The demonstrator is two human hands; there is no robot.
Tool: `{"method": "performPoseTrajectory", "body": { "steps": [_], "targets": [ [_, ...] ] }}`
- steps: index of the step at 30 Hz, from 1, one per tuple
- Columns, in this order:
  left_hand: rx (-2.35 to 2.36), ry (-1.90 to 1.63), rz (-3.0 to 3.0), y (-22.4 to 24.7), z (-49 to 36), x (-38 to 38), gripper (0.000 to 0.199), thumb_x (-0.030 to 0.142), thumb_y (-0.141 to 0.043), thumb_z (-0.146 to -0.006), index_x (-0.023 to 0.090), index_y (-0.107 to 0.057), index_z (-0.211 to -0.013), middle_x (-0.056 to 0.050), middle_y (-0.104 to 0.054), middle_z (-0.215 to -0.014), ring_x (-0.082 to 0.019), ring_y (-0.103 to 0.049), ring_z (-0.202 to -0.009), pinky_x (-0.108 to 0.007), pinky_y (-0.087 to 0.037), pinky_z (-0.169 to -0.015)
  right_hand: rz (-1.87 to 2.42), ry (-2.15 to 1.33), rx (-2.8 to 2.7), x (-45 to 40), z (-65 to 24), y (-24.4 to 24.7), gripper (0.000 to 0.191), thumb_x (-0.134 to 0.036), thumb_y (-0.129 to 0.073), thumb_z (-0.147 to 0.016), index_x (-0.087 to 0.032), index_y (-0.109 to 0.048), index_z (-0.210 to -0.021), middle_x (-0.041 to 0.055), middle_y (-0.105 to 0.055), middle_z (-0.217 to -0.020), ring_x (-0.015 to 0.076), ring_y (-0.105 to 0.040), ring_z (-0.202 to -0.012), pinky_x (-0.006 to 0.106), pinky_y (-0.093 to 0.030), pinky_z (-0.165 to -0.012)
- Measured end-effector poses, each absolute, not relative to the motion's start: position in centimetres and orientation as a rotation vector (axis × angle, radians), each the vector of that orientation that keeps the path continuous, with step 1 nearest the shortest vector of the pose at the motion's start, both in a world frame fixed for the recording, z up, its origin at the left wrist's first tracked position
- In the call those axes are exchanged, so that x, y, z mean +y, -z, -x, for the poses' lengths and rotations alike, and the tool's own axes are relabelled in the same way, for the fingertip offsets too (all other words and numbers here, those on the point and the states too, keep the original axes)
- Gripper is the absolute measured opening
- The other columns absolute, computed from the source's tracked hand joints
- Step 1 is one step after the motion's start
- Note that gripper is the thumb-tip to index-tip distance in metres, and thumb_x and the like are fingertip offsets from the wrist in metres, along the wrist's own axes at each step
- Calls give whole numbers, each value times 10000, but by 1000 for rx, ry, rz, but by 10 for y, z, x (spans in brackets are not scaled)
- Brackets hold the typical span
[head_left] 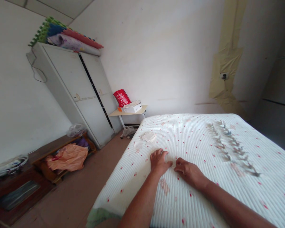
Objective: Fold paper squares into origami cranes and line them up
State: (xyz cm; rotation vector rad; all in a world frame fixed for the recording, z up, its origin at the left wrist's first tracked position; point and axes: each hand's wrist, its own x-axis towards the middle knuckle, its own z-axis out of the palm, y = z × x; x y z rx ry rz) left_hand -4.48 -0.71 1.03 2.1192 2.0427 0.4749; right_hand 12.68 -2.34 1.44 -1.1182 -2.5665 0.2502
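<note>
1. On the bed (263, 177), near its left edge: both hands lie flat on the quilted cover (192, 133), palms down, close together w/ thumbs almost meeting.
2. Left hand (158, 162): fingers spread a little, pressed onto the cover, holding nothing.
3. Right hand (189, 172): fingers loosely together & pointing left, resting on the cover, nothing in its grip either.
4. The cover is white, ribbed, dotted w/ small red marks, plus a grey-brown printed band (230, 147) running diagonally on the right side. It spreads over the whole mattress top and lies fairly smooth.
5. Handling, judged: soft, thin padded fabric, light, no stiffness, so it prob. bunches & slides under a flat palm. Not fragile. Ribbing gives some friction, not slippery.
6. Where to hold: pinch a fold betw. thumb & fingers, or take the hem at the left edge or corner; flat palms only smooth or push it.
7. Just beyond the left hand: a small stack of papers (149, 136) & a single slip (139, 144) on the cover, apart from both hands. Light, would shift if the fabric gets tugged.
8. Further off: a small side table (142, 110) w/ a red bag (122, 97) & a white box (132, 108), and a grey wardrobe (73, 95).
</note>
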Motion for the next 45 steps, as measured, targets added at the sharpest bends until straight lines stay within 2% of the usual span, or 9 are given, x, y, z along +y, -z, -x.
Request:
{"method": "performPoseTrajectory", "body": {
  "steps": [5,9,12,17,24,30,37,45],
  "targets": [
    [2049,-507,-2141,-9,45,-9,484,491,-579,-654,350,-511,-1112,14,-433,-1269,-240,-348,-1189,-396,-234,-1006,1029,-465,-2464,-19,-135,-12,283,-80,-411,-768,-200,-657,-696,18,-592,-825,110,-580,-707,208,-430,-651],
    [2039,-555,-2186,-7,45,-10,457,478,-565,-672,346,-515,-1106,11,-447,-1254,-237,-350,-1184,-390,-236,-1004,1026,-579,-2331,-14,-137,-11,313,-94,-393,-790,-211,-681,-827,31,-614,-841,125,-596,-766,219,-443,-701],
    [2032,-590,-2206,-5,45,-11,456,475,-559,-675,329,-519,-1105,2,-441,-1258,-240,-348,-1183,-394,-234,-1006,1069,-511,-2382,-15,-135,-10,327,-102,-404,-791,-241,-673,-913,29,-612,-890,126,-602,-771,216,-439,-678],
    [2036,-582,-2189,-5,45,-10,464,470,-567,-671,326,-517,-1109,-2,-449,-1254,-235,-355,-1180,-395,-232,-1010,1167,-272,-2528,-21,-129,-9,271,-113,-417,-799,-215,-668,-787,24,-590,-884,108,-591,-678,201,-409,-592],
    [2006,-591,-2199,-7,45,-13,418,432,-542,-713,310,-520,-1112,-3,-450,-1261,-230,-339,-1192,-401,-222,-1016,1164,-294,-2535,-24,-129,-15,252,-77,-420,-776,-187,-628,-686,19,-580,-831,104,-587,-697,190,-397,-600],
    [1845,-764,-2214,-11,47,-19,282,258,-521,-720,295,-619,-982,27,-562,-1129,-186,-397,-1129,-343,-282,-991,1136,-337,-2489,-24,-129,-10,246,-87,-425,-778,-198,-635,-712,15,-584,-834,106,-589,-706,189,-395,-604],
    [1749,-776,-2268,-8,46,-22,265,217,-580,-636,293,-663,-875,28,-584,-1082,-192,-419,-1093,-349,-300,-974,1077,-455,-2345,-20,-132,-7,252,-92,-401,-778,-188,-634,-758,24,-583,-815,117,-584,-720,208,-417,-649],
    [1682,-912,-2241,-6,48,-21,210,131,-565,-583,250,-666,-724,12,-621,-972,-186,-471,-1016,-347,-341,-943,1054,-512,-2168,-10,-137,-1,281,-78,-376,-741,-169,-637,-792,55,-601,-813,149,-580,-778,254,-448,-720]
  ]
}}
